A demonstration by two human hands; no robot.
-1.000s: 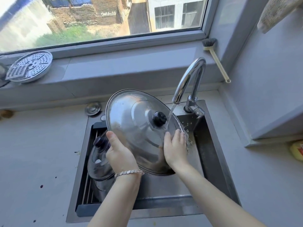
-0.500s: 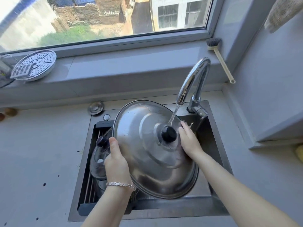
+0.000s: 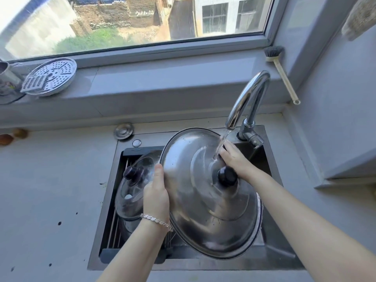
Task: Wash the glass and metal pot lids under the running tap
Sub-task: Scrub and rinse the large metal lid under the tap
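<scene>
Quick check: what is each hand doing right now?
Left hand: grips the metal lid by its rim.
Right hand: open, fingers flat on that lid's top.

Grey countertop (image 3: 50, 180) — sunken sink (image 3: 223, 266), round metal cap (image 3: 123, 131) by its back-left corner, two brown lumps (image 3: 12, 136) far left

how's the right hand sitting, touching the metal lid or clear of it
Touching. The head view shows the right hand lying flat on the domed top of the metal lid, just above its black knob, with no gap between them.
</scene>
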